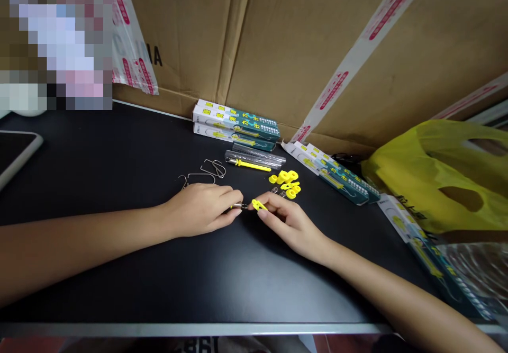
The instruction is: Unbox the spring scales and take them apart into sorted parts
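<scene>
My left hand (210,209) pinches a small metal spring (239,205); its looped end sticks out past the fingertips, and a bit of yellow shows beside it. Between the thumb and finger of my right hand (292,225) is a small flat yellow plastic piece (260,205) with a slot. The two parts are close together just above the black table. Behind my right hand lie several yellow plastic parts (286,177) and small springs (274,190). Bent wire hooks (214,168) rest beyond my left hand. A yellow rod (254,166) with a metal end lies near clear plastic tubes (262,154).
Printed boxes (236,124) are stacked at the back against a large cardboard box (301,41). More printed boxes (331,173) lie to the right, beside a yellow plastic bag (428,173). A tablet-like device (18,154) lies at the left. The table's edge (198,329) runs along the front.
</scene>
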Tool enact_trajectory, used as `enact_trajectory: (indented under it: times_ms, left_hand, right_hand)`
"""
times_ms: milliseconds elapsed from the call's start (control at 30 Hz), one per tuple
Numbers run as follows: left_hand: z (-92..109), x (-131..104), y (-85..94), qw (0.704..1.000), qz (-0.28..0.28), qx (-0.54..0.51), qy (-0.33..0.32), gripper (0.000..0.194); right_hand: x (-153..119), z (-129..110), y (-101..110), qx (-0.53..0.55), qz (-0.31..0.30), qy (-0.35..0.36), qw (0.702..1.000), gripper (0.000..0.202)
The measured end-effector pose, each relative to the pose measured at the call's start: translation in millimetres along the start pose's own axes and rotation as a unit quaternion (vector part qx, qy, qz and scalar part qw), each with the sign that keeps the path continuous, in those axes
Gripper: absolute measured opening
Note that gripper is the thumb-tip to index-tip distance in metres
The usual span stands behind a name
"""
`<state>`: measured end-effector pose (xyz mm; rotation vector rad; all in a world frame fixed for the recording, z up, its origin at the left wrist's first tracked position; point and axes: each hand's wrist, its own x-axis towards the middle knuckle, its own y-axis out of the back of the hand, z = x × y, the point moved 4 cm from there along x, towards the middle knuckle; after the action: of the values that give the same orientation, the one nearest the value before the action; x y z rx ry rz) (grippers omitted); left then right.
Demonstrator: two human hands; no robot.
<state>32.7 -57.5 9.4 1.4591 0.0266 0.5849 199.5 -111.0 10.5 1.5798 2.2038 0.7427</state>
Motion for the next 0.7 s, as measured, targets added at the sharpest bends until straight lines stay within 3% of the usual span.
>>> enact_trajectory:
  times_ms: [133,233,533,700]
  left_hand:
    - [1,-2,0.1,1.0,0.011,0.008,-0.001,0.015]
    - [3,-3,1.4,0.999,0.025,0.032,-0.02,0.016]
    - [4,-2,2.4,0.997,0.038,0.05,-0.049,0.021]
    - [3,-1,3.3,0.999,0.028,0.025,-0.039,0.024]
  right_hand:
    - [0,2,5,-0.233,0.07,0.029,0.97,0.017]
    - [0,1,5,-0.335,0.069,0.045,0.939,0.02]
    - [-3,-5,8,-0.452,0.051,0.009,0.891,0.014]
    - [-4,-10,41,-0.505,0.093,0.035,0.858,0.015]
